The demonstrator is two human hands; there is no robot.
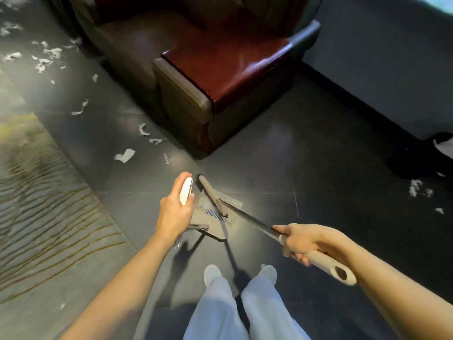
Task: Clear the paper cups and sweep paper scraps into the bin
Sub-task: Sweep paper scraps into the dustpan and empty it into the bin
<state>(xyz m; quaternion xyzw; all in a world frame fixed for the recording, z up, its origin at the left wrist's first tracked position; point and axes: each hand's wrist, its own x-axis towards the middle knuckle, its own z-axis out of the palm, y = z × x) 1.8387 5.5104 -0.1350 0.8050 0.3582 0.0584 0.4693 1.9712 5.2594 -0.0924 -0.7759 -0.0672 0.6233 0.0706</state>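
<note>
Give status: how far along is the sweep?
Early. Done: no paper cups in view. In hand: left hand holds the dustpan, right hand grips the broom, its head over the pan. Left: scraps lie along the armchair and on the floor at right.

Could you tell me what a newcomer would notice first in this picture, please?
The hands at the centre stand out first: the left hand grips the white handle of a dustpan, and the right hand grips a broom whose head lies over the pan. Then come the white paper scraps strewn over the dark floor left of the red-brown armchair.
</note>
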